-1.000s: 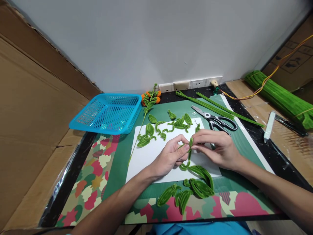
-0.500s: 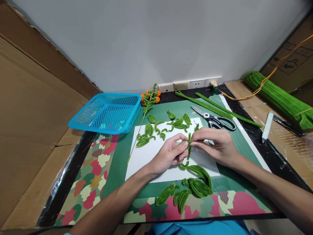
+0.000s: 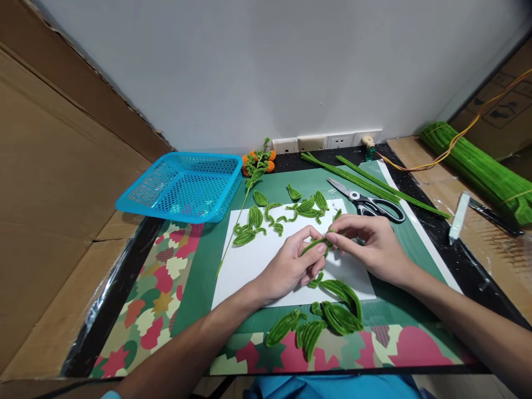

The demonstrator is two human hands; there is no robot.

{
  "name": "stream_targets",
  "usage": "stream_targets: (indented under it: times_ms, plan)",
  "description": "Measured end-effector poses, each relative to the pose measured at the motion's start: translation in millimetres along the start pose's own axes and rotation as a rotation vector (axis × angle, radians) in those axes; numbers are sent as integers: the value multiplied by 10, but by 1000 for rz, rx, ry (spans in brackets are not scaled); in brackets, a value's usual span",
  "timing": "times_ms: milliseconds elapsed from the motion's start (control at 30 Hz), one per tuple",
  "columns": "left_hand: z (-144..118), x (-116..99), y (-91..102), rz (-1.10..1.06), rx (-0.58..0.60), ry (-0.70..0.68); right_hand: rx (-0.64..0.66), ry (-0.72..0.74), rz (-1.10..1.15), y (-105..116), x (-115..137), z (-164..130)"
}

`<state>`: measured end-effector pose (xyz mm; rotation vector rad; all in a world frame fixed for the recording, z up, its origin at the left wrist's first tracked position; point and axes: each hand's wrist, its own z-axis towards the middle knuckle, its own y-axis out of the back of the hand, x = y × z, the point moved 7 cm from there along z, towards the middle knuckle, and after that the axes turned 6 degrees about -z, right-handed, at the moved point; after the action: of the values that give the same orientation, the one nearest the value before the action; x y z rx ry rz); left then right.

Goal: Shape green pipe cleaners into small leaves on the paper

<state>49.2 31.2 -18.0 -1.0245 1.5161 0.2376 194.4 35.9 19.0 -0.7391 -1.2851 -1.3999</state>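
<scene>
My left hand and my right hand meet over a white paper sheet, both pinching one short green pipe cleaner piece between thumb and fingertips. The piece now lies nearly level between the two hands. Finished green pipe cleaner leaves lie in a heap just below my hands. Smaller green leaves are spread along the sheet's far edge.
A blue plastic basket stands at the back left. Scissors and long green pipe cleaners lie at the back right; a thick bundle lies far right. A stem with orange flowers rests by wall sockets. Cardboard walls flank both sides.
The green piece between my fingers has turned from upright to nearly level. Both hands have shifted slightly up and away over the white sheet.
</scene>
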Motion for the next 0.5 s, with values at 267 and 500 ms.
stream_targets:
  times_ms: [267,500]
  plan:
    - [21,5,15,-54,25,-17,-37,-47,79,17,-59,-5]
    - [21,-10,37,-49,4,-23,-40,-35,112,42,-81,2]
